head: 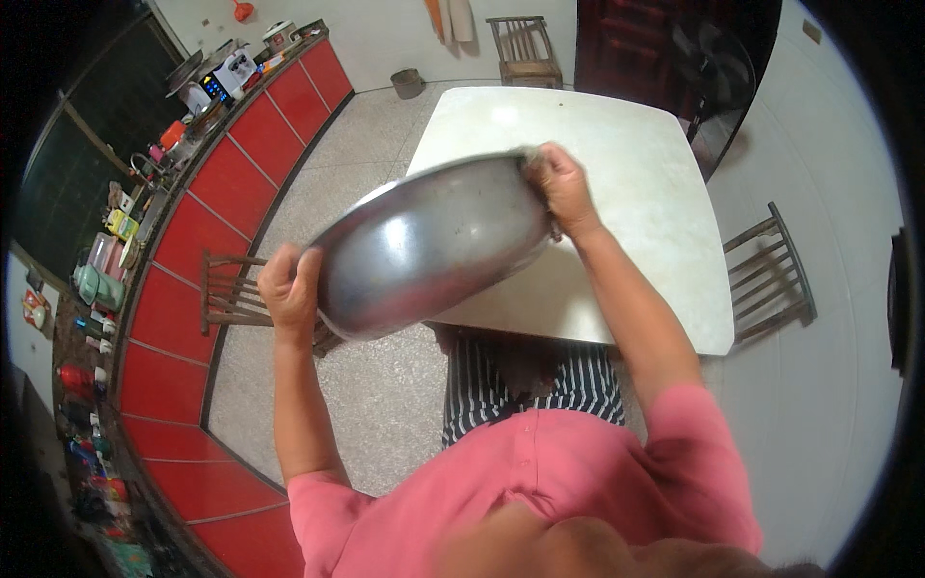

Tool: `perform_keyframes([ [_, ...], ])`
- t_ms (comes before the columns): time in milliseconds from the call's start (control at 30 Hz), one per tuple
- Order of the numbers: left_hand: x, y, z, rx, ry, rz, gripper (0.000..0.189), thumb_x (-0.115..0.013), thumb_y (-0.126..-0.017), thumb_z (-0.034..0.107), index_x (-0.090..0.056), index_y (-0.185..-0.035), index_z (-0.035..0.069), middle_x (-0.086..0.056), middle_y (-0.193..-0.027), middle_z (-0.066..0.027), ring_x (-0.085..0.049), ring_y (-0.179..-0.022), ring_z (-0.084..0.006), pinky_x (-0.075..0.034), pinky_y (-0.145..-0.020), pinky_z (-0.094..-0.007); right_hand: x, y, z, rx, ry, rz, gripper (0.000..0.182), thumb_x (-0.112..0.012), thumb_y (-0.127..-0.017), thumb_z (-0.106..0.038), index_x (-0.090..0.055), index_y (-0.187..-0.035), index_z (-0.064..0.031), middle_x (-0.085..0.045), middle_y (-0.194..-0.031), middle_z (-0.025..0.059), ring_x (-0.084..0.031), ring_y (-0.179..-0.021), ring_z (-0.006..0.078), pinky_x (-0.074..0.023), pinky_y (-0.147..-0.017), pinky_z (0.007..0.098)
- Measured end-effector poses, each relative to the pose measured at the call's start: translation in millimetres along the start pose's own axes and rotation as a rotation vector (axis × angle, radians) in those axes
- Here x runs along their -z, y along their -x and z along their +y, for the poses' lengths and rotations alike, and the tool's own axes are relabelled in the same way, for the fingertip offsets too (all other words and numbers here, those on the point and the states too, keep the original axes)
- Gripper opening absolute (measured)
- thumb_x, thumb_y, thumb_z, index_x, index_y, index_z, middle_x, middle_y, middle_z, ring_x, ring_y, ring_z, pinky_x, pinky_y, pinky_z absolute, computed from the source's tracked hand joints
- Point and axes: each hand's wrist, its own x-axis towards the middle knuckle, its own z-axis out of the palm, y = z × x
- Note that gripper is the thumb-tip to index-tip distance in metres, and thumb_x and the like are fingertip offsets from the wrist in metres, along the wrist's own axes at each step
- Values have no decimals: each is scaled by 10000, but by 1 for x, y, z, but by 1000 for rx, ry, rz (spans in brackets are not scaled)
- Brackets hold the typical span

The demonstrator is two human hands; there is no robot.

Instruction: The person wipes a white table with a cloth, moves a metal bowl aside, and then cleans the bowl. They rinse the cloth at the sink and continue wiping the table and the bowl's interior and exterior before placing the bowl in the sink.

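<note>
A large stainless-steel basin [426, 246] is held up in the air, tilted, with its outer wall and underside facing me. My left hand [290, 282] grips its lower rim on the left. Higher up, my right hand [564, 184] is closed around the rim at the other end. Some small greyish material shows at the right fingers, too blurred to name. The inside of the basin is hidden from me. Behind and below it spreads a white table [636, 209], whose near left part the basin covers.
Wooden chairs stand left [238, 289], right [773, 274] and behind [526, 54] the table. Along the left runs a counter with red cabinets [195, 224], crowded with kitchenware. A small bucket [407, 84] sits on the floor, and a standing fan [712, 68] is at the back right.
</note>
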Motion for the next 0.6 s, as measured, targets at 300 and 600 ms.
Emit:
perform_keyframes([
  [300, -57, -28, 27, -75, 217, -110, 121, -609, -785, 132, -579, -725, 30, -544, -664, -27, -510, -614, -111, -405, -549, -252, 20, -1, -129, 650, 665, 41, 219, -747, -692, -209, -611, -799, -75, -587, -725, 17, -542, -687, 166, -432, -654, 289],
  [600, -107, -25, 91, -343, -8, -205, 120, -664, -708, 119, -577, -686, 38, -529, -592, -109, -520, -491, -236, -416, -480, -311, -6, 28, -132, 932, 1080, -72, 229, -691, -626, -244, -547, -754, -120, -479, -685, 37, -492, -664, 227, -363, -627, 364],
])
